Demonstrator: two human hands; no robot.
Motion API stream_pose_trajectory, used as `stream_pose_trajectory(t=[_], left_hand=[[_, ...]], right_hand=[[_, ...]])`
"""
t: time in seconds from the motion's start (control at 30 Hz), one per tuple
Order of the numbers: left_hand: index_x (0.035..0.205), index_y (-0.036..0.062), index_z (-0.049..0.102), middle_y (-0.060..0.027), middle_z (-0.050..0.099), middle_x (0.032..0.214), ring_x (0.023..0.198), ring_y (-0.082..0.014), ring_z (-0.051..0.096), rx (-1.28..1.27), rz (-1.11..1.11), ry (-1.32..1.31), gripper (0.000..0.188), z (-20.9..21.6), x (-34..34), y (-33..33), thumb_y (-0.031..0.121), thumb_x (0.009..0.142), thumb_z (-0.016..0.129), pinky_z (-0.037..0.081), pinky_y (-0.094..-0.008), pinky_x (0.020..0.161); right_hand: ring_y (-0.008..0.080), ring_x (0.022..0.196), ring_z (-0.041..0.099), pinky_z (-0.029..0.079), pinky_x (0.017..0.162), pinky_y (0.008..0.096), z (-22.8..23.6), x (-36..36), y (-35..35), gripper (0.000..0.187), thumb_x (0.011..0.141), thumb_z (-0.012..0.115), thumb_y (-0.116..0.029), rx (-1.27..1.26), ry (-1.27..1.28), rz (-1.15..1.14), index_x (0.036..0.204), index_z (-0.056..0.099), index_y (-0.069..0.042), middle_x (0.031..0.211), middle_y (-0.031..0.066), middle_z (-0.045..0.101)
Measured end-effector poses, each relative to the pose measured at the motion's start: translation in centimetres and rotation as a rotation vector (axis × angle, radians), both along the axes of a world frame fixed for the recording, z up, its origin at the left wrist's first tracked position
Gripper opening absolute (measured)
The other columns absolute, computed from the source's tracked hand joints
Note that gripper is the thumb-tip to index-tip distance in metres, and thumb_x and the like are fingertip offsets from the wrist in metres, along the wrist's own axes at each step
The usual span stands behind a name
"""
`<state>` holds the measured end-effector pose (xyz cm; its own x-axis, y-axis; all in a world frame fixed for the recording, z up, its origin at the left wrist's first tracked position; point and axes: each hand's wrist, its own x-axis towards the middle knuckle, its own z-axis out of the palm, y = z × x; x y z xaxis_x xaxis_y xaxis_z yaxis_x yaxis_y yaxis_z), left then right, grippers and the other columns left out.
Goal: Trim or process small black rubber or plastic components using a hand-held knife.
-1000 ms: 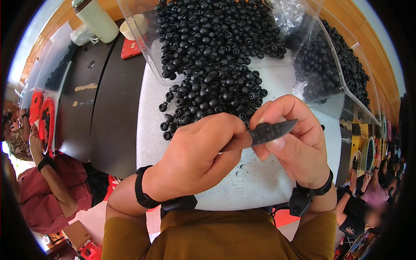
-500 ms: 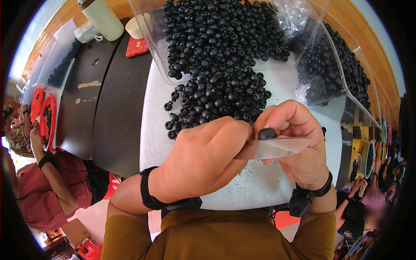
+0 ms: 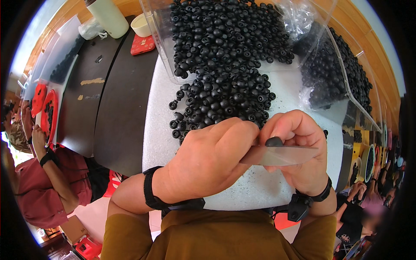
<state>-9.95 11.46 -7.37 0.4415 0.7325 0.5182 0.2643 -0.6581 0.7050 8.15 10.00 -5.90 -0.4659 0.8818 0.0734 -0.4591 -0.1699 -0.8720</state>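
Note:
My left hand [image 3: 215,161] is closed round the handle of a knife, which my fingers hide. The knife's broad, shiny blade [image 3: 286,156] sticks out to the right, with its tip in front of my right palm. My right hand [image 3: 299,143] pinches a small black rounded part [image 3: 274,141] between thumb and fingers. That part sits at the blade's far edge, its lower side hidden by the blade. Just beyond both hands lies a loose heap of black rounded parts [image 3: 225,97], several showing a round hole, on a white foam board [image 3: 162,125].
A clear plastic bin [image 3: 167,65] full of the same parts stands at the back. Another clear bin [image 3: 353,104] with a bagged lot is at the right. A cream bottle [image 3: 108,19], a bowl [image 3: 141,26] and a red box [image 3: 143,44] stand back left. Other people work at both sides.
Both hands, with the knife and black part, have shifted slightly right and nearer to me. The part shows less above the blade. The background has shifted slightly in view.

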Motion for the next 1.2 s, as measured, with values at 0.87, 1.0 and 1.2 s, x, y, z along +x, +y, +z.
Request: stream_pose_trajectory(t=[0.87,1.0,1.2], left_hand=[[0.092,0.0029,0.052,0.0022,0.049,0.078,0.068,-0.0033,0.041,-0.854,-0.254,-0.433,0.018,2.3,-1.6,0.0,0.020,0.088,0.053,0.034,-0.0185,0.061],[0.089,0.0019,0.050,0.0031,0.049,0.076,0.067,-0.0011,0.040,-0.795,-0.339,-0.445,0.016,1.4,-1.5,0.3,0.018,0.088,0.054,0.034,-0.0168,0.054],[0.086,0.0046,0.048,0.0040,0.041,0.064,0.055,-0.0024,0.034,-1.038,-0.470,-0.548,0.019,2.1,-1.4,0.6,0.023,0.088,0.053,0.027,-0.0182,0.048]], right_hand=[[0.0085,0.080,0.053,0.044,0.071,0.0213,0.3,-0.5,0.4,0.022,0.079,0.061,0.001,0.062,-0.015,-0.037,0.098,0.049,0.000,0.091,0.0061,0.055],[0.0076,0.080,0.053,0.043,0.071,0.0209,0.4,-0.6,0.3,0.023,0.079,0.061,0.001,0.077,-0.077,-0.024,0.100,0.049,0.000,0.091,0.0047,0.055],[0.0066,0.080,0.052,0.042,0.071,0.0206,0.1,-0.6,0.1,0.023,0.080,0.060,0.001,0.054,-0.079,-0.017,0.100,0.049,-0.001,0.090,0.0026,0.055]])
